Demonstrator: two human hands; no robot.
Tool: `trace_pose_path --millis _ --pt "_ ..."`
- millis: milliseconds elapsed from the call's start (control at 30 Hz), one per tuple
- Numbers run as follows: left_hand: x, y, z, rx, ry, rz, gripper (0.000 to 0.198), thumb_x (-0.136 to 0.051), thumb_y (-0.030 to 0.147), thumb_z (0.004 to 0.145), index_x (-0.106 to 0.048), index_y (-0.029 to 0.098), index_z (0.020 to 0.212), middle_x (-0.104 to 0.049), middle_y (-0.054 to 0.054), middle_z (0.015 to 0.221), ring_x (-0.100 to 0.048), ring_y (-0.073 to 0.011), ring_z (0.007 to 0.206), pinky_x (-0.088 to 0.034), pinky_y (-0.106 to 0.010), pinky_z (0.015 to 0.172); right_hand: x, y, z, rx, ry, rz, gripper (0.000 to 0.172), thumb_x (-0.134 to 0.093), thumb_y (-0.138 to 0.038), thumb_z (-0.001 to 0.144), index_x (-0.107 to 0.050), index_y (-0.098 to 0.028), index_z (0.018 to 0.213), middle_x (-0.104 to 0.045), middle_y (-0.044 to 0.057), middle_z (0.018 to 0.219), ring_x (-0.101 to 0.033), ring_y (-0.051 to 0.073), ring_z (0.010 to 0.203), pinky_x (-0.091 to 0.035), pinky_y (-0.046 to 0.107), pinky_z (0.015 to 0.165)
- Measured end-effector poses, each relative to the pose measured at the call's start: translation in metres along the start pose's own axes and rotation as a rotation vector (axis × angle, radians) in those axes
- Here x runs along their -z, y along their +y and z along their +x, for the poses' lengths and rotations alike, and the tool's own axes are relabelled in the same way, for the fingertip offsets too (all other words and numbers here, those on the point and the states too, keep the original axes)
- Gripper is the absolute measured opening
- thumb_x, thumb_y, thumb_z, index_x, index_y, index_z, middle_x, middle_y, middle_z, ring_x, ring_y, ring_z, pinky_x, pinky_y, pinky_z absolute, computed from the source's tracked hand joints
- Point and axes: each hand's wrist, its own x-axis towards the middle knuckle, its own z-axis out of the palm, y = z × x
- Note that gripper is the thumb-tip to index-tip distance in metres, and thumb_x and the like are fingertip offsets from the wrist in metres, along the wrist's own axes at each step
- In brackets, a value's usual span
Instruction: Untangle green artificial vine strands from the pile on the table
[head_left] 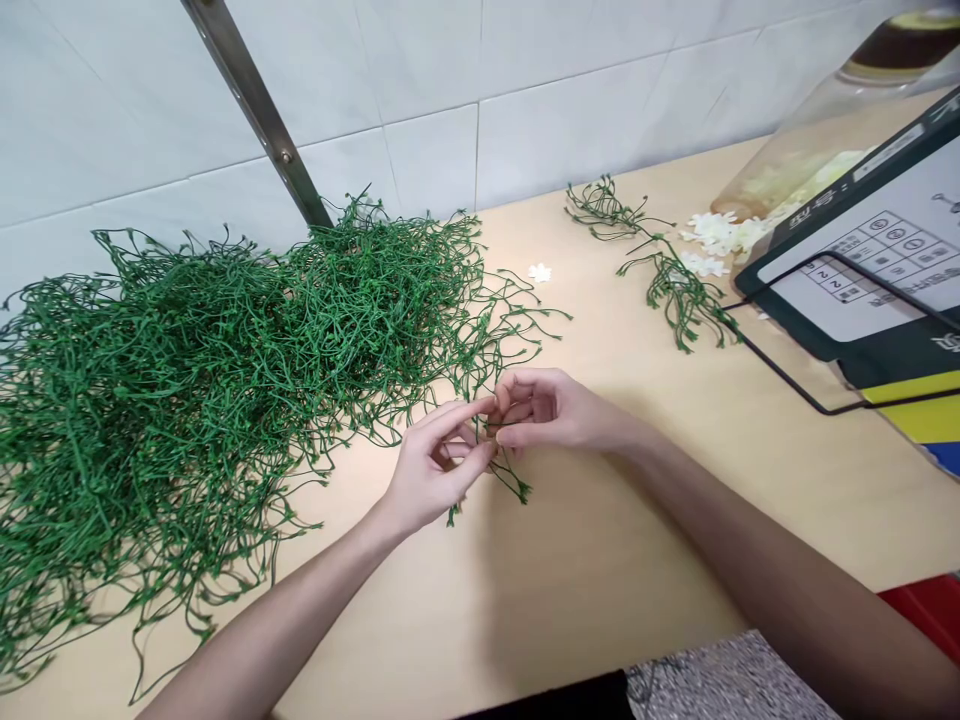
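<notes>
My left hand [435,462] and my right hand [551,408] meet at the middle of the wooden table [600,560]. Both pinch one green plastic stem sprig [514,480], whose thin branches hang below the fingers. A big heap of the same green stems [187,380] covers the table's left side, its edge almost touching my left hand. One loose white flower [539,272] lies beyond my hands.
Two stem sprigs [667,275] lie at the back right beside a pile of white flowers [716,235] spilling from a clear bag [795,170]. A dark printed box [862,270] sits at the right. A metal bar [255,105] leans on the tiled wall.
</notes>
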Motion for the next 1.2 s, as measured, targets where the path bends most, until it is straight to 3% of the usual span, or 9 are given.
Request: trace_pose_path --millis 100,267,600,767,933,1100,1200 --pt "0.0006 0.0015 -0.0003 0.013 0.001 -0.001 0.04 -0.068 0.022 0.083 -0.066 0.022 0.123 -0.059 -0.009 0.109 -0.055 -0.0041 0.059 -0.049 -0.014 0.047 -0.0002 0.0019 0.0002 0.014 0.034 -0.019 0.033 -0.084 -0.021 0.067 -0.055 -0.016 0.082 -0.068 0.0 0.082 -0.068 0.01 0.075 -0.057 0.026 0.072" --pt "0.0014 0.0038 -0.0008 0.033 -0.034 -0.011 0.043 -0.068 0.023 0.084 -0.064 0.023 0.127 -0.057 -0.012 0.119 -0.058 -0.0019 0.053 -0.048 -0.014 0.044 0.0012 0.002 0.0011 0.062 0.093 -0.072 0.026 -0.081 -0.021 0.07 -0.057 -0.016 0.08 -0.067 -0.002 0.075 -0.065 0.009 0.07 -0.054 0.024 0.068" --pt "0.0019 0.0 -0.0004 -0.052 -0.009 0.115 0.057 -0.07 0.011 0.074 -0.063 0.025 0.128 -0.06 -0.009 0.118 -0.051 -0.001 0.057 -0.044 -0.015 0.049 -0.0021 0.0012 0.0018 0.031 0.067 -0.078 0.032 -0.084 -0.027 0.067 -0.056 -0.016 0.079 -0.066 -0.002 0.076 -0.063 0.008 0.064 -0.054 0.022 0.06" --pt "0.0021 -0.0021 0.0005 -0.078 -0.016 0.15 0.062 -0.069 0.008 0.071 -0.061 0.026 0.13 -0.061 -0.009 0.117 -0.051 -0.0021 0.059 -0.043 -0.016 0.052 -0.0002 0.0018 0.0021 0.029 0.054 -0.071 0.029 -0.079 -0.032 0.074 -0.054 -0.017 0.079 -0.064 -0.003 0.07 -0.062 0.008 0.058 -0.053 0.023 0.057" --pt "0.0018 -0.0038 0.0008 -0.084 -0.01 0.167 0.063 -0.069 0.008 0.071 -0.061 0.026 0.131 -0.061 -0.007 0.112 -0.051 -0.0027 0.059 -0.043 -0.017 0.054 -0.0031 0.0063 0.0032 0.058 0.075 -0.046 0.037 -0.085 -0.024 0.064 -0.051 -0.017 0.076 -0.062 -0.004 0.071 -0.059 0.008 0.062 -0.05 0.022 0.059" --pt "0.002 -0.0028 0.0002 -0.063 -0.013 0.133 0.064 -0.072 0.01 0.072 -0.06 0.028 0.132 -0.06 -0.01 0.123 -0.053 -0.0026 0.059 -0.046 -0.018 0.056 -0.0031 0.0087 0.0041 0.071 0.145 -0.078 0.03 -0.08 -0.018 0.067 -0.051 -0.018 0.076 -0.059 -0.004 0.072 -0.055 0.006 0.059 -0.045 0.02 0.054" --pt "0.0021 -0.0022 -0.0007 -0.081 -0.044 0.098 0.065 -0.071 0.011 0.074 -0.058 0.027 0.135 -0.059 -0.013 0.13 -0.054 -0.0038 0.06 -0.049 -0.019 0.057 -0.0016 0.0082 0.0044 0.082 0.184 -0.102 0.031 -0.08 -0.019 0.067 -0.051 -0.018 0.078 -0.063 -0.003 0.078 -0.06 0.008 0.066 -0.049 0.022 0.059"
